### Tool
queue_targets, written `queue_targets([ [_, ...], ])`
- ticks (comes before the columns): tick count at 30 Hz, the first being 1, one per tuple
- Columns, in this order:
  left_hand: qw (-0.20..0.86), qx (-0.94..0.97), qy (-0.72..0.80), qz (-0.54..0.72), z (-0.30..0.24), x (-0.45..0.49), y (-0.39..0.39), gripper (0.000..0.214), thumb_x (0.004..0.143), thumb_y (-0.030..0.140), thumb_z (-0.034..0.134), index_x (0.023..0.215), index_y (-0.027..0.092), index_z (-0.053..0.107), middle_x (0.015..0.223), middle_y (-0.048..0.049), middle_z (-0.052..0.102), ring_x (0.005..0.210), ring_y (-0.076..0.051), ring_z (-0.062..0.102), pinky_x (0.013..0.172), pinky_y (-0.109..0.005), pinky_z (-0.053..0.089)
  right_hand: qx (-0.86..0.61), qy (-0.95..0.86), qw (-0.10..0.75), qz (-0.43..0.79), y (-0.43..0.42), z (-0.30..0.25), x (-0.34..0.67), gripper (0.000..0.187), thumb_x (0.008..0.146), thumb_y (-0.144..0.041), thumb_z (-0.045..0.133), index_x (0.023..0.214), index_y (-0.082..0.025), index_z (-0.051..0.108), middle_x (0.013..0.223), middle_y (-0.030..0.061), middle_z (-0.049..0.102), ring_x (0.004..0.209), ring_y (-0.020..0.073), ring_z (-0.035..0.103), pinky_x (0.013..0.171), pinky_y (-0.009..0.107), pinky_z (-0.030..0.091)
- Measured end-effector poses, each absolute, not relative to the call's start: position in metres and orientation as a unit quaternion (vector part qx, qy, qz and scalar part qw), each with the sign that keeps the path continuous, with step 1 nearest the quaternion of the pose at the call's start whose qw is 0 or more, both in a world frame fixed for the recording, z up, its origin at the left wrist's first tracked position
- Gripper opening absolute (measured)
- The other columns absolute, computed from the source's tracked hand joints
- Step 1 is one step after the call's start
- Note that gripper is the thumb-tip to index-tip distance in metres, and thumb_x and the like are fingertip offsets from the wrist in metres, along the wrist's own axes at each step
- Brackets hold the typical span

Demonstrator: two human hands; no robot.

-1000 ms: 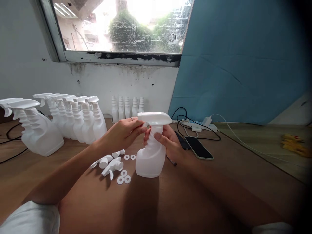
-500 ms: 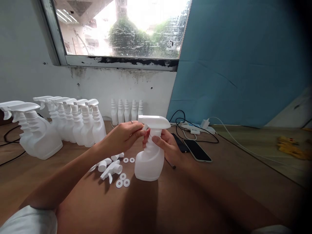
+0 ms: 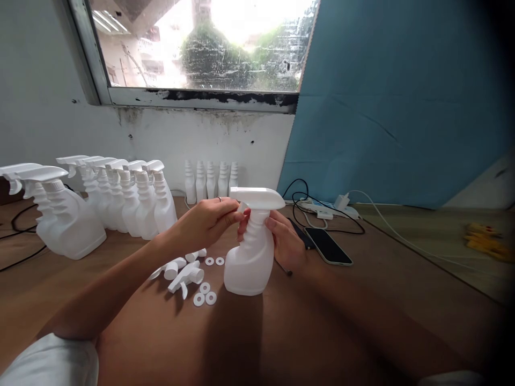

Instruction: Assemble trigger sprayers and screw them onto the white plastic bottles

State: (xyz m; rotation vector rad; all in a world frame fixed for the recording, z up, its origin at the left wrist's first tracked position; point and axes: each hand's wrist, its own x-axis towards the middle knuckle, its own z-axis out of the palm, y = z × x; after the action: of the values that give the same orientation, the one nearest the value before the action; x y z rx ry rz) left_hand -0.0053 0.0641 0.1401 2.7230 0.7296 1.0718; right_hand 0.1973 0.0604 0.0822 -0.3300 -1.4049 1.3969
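Spray bottle [image 3: 247, 271] gripped, one thumb drawn aside

It stands upright on the counter [image 3: 169, 343], its trigger [image 3: 243, 206] pinched by the left hand's [image 3: 209, 217] fingers. The right hand's [image 3: 288, 241] fingers wrap its neck, the thumb now at the edge (half a second ago it crossed the front). White rings [image 3: 199, 299] and loose spray heads [image 3: 185, 277] lie nearby.

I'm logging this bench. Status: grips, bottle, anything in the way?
Left grip at the trigger; right grip around the bottle neck. Bottle upright, head on. Loose sprayers and washers left of it, apparently not blocking either grip.
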Motion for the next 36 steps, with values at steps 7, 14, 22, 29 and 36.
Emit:
queue_targets([
  [7,0.084,0.9,0.233,0.358,0.1402,-0.0056,0.064,0.032,0.098,0.03,0.04,0.069,0.017,0.04,0.064,0.0031,0.042,0.058,-0.009,0.038,0.054,-0.021,0.033,-0.148,-0.596,0.542,0.573,0.0591,0.0832,0.1944,0.033,0.084,-0.038,0.063,0.107,-0.017,0.055,0.094,0.0081,0.066,0.082,0.0192,0.066,0.066,0.03,0.055],
  [14,0.088,0.9,0.233,0.357,0.1395,-0.0043,0.0646,0.03,0.098,0.029,0.04,0.071,0.016,0.044,0.065,0.0027,0.046,0.059,-0.009,0.042,0.056,-0.02,0.034,-0.157,-0.61,0.543,0.555,0.0592,0.0841,0.1936,0.03,0.083,-0.038,0.065,0.102,-0.017,0.055,0.094,0.0079,0.066,0.083,0.0188,0.065,0.066,0.03,0.056],
  [22,0.089,0.901,0.233,0.356,0.1402,-0.0048,0.0635,0.033,0.098,0.03,0.04,0.068,0.017,0.042,0.065,0.0017,0.046,0.058,-0.009,0.042,0.055,-0.021,0.035,-0.169,-0.629,0.535,0.538,0.0572,0.0871,0.1919,0.03,0.084,-0.036,0.066,0.105,-0.019,0.054,0.094,0.0072,0.065,0.077,0.0176,0.065,0.063,0.031,0.055],
  [29,0.082,0.902,0.24,0.351,0.1404,-0.0052,0.0636,0.032,0.098,0.028,0.04,0.067,0.017,0.041,0.062,0.0031,0.04,0.057,-0.009,0.038,0.054,-0.022,0.033,-0.159,-0.619,0.542,0.546,0.0547,0.0876,0.194,0.037,0.083,-0.042,0.063,0.109,-0.018,0.055,0.093,0.0085,0.066,0.08,0.0197,0.065,0.062,0.03,0.054],
  [36,0.093,0.901,0.244,0.347,0.1413,-0.0052,0.0636,0.032,0.097,0.027,0.041,0.067,0.017,0.038,0.061,0.0038,0.037,0.056,-0.009,0.034,0.053,-0.022,0.032,-0.173,-0.604,0.546,0.554,0.0519,0.0917,0.1927,0.034,0.081,-0.041,0.057,0.103,-0.015,0.058,0.088,0.0098,0.066,0.083,0.0221,0.064,0.064,0.031,0.053],
])
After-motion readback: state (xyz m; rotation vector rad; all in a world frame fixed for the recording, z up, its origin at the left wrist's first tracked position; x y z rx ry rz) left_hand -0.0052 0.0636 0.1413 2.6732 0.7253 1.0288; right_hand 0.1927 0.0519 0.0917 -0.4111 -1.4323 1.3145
